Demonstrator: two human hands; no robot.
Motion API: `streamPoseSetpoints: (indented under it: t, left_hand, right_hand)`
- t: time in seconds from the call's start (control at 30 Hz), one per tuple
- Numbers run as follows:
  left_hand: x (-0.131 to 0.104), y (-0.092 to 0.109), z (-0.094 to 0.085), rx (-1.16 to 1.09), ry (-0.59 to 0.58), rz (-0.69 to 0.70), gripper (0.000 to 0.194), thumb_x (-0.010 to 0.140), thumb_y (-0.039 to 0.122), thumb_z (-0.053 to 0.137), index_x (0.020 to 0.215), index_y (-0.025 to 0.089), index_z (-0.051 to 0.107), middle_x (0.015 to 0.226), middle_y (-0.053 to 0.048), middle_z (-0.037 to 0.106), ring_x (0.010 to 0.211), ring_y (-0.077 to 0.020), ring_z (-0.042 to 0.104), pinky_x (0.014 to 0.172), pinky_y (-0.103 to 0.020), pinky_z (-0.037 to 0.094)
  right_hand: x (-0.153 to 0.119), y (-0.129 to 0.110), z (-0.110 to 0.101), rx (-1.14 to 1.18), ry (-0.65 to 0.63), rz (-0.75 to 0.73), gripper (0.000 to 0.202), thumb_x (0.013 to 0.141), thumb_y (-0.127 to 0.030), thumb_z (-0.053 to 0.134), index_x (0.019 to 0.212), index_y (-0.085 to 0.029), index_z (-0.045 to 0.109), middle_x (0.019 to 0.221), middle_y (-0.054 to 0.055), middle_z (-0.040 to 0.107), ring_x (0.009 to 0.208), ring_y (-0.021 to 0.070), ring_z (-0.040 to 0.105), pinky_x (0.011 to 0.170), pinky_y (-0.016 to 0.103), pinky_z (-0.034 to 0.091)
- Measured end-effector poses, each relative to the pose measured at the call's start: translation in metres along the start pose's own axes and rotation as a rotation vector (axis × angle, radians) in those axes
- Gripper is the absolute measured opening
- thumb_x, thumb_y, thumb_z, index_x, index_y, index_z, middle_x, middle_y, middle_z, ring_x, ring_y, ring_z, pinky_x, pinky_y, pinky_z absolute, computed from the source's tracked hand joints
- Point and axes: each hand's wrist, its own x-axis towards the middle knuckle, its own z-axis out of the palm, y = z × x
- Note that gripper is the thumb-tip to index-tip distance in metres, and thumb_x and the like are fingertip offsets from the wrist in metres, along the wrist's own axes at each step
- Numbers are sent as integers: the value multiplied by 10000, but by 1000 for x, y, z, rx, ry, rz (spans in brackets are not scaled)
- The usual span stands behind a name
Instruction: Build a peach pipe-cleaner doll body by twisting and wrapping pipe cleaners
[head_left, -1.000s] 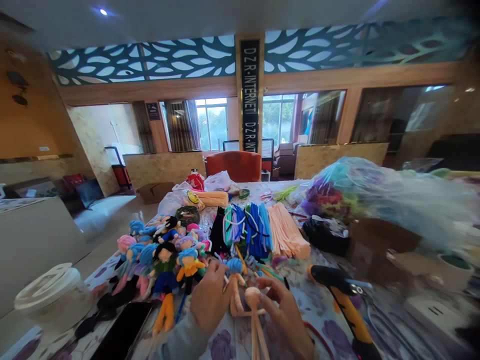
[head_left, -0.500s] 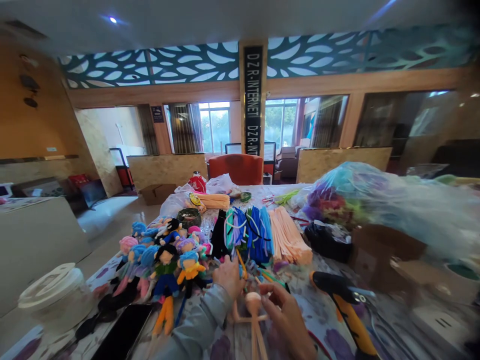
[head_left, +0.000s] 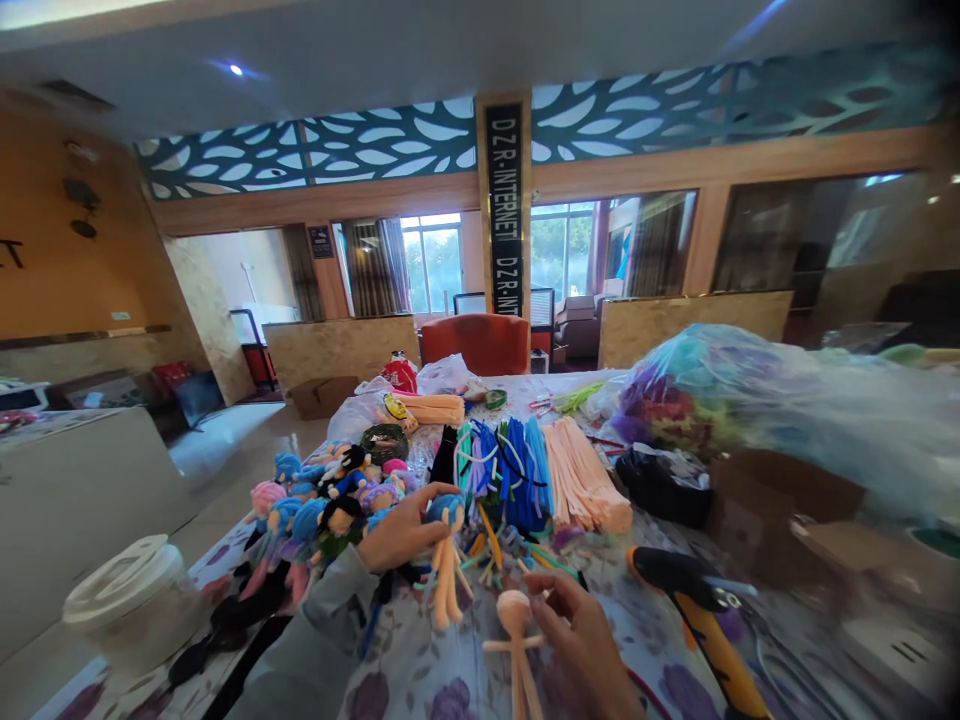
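Observation:
My left hand [head_left: 405, 532] is closed around a small pipe-cleaner doll with blue hair [head_left: 448, 508], its peach legs hanging down over the table. To its right, a bare peach pipe-cleaner doll [head_left: 514, 612] with a round head and outstretched arms is upright in view. My right hand [head_left: 577, 630] has thumb and fingers curled at that doll's head, gripping it from the right side; the exact contact is partly hidden. Behind both hands lie loose pipe-cleaner scraps [head_left: 491, 540] and bundles of blue pipe cleaners [head_left: 517, 470].
Finished dolls [head_left: 330, 500] crowd the left, by a white lidded bucket [head_left: 131, 600]. A peach pipe-cleaner bundle [head_left: 585, 480] lies at centre right. A black and yellow glue gun [head_left: 697, 620], a cardboard box [head_left: 772, 510] and a large plastic bag [head_left: 735, 390] occupy the right.
My left hand has drawn back and left from the scraps and now holds the blue-haired doll. My right hand stays by the bare doll. The view has tilted slightly upward.

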Motion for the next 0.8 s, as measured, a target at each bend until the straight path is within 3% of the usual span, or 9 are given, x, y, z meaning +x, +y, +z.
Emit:
streamPoseSetpoints:
  t: [0.1,0.33,0.63,0.8]
  left_hand:
    - [3,-4,-16,21,51,32,527,730,186,486,1257,204,465,912,3,664,725,-148,620,649,-265,508]
    - [15,-3,-33,197,209,116,430,668,161,535,1093,208,580,1104,-44,620,1039,-216,550,942,-350,402]
    - [30,-21,-11,334,277,41,390,649,95,516,1023,198,561,927,-36,644,890,-209,611,818,-345,464]
    - [35,-31,-7,353,274,5,531,622,39,500,1128,201,524,1000,-38,659,907,-194,623,799,-320,477]
  right_hand:
    - [0,0,0,9,-2,9,232,719,-243,518,856,-166,689,780,45,668,629,184,575,564,256,438]
    - [0,0,0,8,-1,21,226,714,-268,528,843,-160,679,768,50,674,644,197,590,575,262,446]
    - [-2,-3,-1,45,-16,30,213,720,-270,534,831,-166,683,778,48,679,638,193,587,588,263,457]
    - [0,1,-1,-12,-13,-1,224,720,-273,525,833,-167,686,750,42,667,624,188,572,585,259,447]
